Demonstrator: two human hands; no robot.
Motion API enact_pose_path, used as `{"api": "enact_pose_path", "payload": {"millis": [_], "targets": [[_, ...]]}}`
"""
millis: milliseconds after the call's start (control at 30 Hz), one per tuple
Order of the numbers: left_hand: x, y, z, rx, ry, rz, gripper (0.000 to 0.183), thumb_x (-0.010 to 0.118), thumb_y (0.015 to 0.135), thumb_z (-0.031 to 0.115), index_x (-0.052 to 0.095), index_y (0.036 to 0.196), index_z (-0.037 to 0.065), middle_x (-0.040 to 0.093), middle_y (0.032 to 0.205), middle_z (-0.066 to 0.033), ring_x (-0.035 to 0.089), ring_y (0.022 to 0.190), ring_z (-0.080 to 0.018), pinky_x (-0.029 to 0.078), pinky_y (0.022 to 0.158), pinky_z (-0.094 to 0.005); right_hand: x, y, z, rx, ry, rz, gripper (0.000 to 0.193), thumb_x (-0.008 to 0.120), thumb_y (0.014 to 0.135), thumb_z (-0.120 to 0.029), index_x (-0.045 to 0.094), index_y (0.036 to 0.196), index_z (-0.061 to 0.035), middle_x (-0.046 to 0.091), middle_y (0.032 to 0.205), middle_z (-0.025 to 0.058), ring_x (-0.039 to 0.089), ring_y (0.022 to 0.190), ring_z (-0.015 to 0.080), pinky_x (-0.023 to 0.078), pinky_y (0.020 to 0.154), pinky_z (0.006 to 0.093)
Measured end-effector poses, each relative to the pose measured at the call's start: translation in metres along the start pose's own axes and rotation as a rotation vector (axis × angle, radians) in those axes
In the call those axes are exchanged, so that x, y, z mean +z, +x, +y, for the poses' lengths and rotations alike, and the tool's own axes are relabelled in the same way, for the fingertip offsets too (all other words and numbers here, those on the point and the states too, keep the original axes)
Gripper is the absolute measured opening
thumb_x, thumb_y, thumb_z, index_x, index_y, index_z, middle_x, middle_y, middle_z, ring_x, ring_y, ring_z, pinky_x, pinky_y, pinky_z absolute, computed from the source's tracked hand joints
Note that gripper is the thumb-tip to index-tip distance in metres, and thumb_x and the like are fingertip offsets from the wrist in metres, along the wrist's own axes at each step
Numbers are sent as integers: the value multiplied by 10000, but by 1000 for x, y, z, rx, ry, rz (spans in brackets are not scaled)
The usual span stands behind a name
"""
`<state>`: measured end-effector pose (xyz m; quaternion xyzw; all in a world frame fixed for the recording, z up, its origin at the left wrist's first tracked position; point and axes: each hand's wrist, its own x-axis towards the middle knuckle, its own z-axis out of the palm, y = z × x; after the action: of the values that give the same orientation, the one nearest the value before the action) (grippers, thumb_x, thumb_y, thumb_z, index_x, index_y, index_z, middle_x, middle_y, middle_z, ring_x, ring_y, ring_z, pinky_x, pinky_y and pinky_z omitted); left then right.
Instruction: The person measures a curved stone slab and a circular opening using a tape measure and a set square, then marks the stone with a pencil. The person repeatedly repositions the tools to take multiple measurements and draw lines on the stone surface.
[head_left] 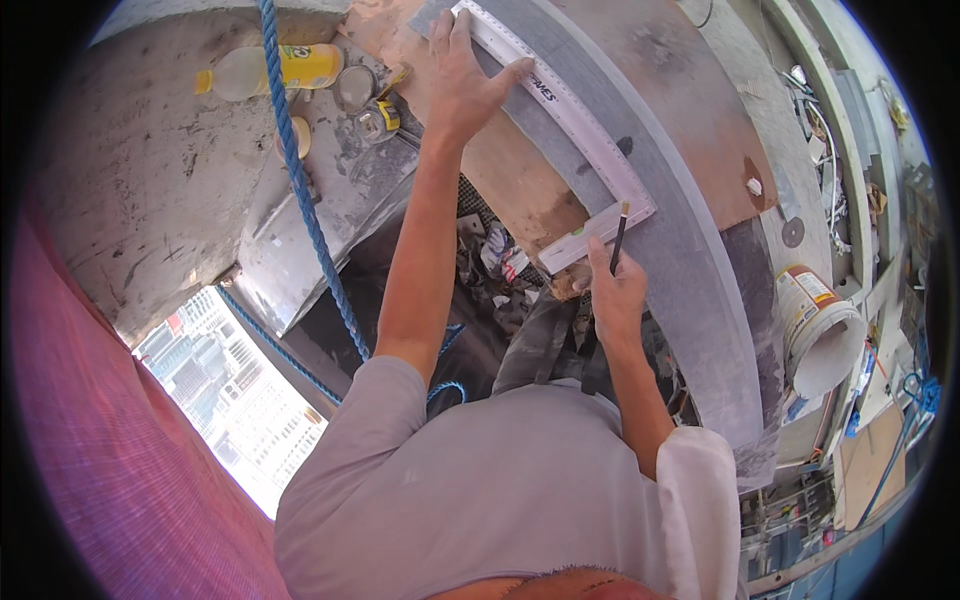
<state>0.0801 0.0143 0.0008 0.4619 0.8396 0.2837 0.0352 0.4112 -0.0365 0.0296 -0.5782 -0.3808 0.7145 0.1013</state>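
A white L-shaped try square (pixel 590 140) with scale marks along its blade lies on a long grey panel (pixel 690 250). My left hand (pixel 465 85) rests on the far end of the blade, fingers stretched and thumb spread over its edge. Near the square's corner, my right hand (pixel 615 290) grips a slim black pencil (pixel 620 235), its yellowish tip against the white short arm. The right fingers are beside that short arm; whether they also touch it is hard to tell. A brown board (pixel 540 185) shows beneath the grey panel.
A yellow-labelled bottle (pixel 285 70) and a yellow tape measure (pixel 378 122) lie at the far left. Blue rope (pixel 300 180) hangs beside my left arm. At right stands a white bucket (pixel 825 345). An opening at left shows buildings (pixel 225 375) far below.
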Motion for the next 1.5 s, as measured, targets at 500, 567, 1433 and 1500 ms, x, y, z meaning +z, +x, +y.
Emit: {"api": "enact_pose_path", "payload": {"millis": [500, 567, 1433, 1500], "targets": [[-7, -1, -8, -88, -42, -106, 1282, 981, 734, 587, 370, 1701, 9, 264, 1772, -308, 169, 1667, -496, 244, 1352, -580, -14, 0, -5, 6, -48, -26, 386, 680, 1135, -281, 741, 1026, 84, 704, 835, 42, 678, 682, 94, 567, 619, 287], [-7, -2, -9, -84, -37, -102, 1282, 982, 734, 590, 372, 1700, 8, 274, 1769, -302, 156, 1672, -493, 237, 1355, -577, -14, -1, -6, 22, -11, -26, 387, 678, 1140, -283, 749, 1055, 88, 709, 865, 44, 672, 702, 89, 584, 622, 284], [0, -13, -11, -95, -115, 41, 1167, 1008, 750, 505, 459, 1673, 48, 369, 1748, -221, 306, 1651, -404, 301, 1350, -502, -19, 1, -14, 108, 85, -17, 485, 664, 1154, -326, 752, 1044, 138, 704, 719, 78, 405, 483, 36, 606, 598, 326], [2, -14, -14, -99, -104, 34, 1165, 1009, 753, 496, 455, 1674, 45, 362, 1750, -228, 292, 1659, -404, 295, 1354, -501, -19, 1, -14, 113, 62, -7, 488, 658, 1157, -322, 747, 1049, 146, 710, 720, 85, 404, 482, 35, 607, 600, 325]]}}
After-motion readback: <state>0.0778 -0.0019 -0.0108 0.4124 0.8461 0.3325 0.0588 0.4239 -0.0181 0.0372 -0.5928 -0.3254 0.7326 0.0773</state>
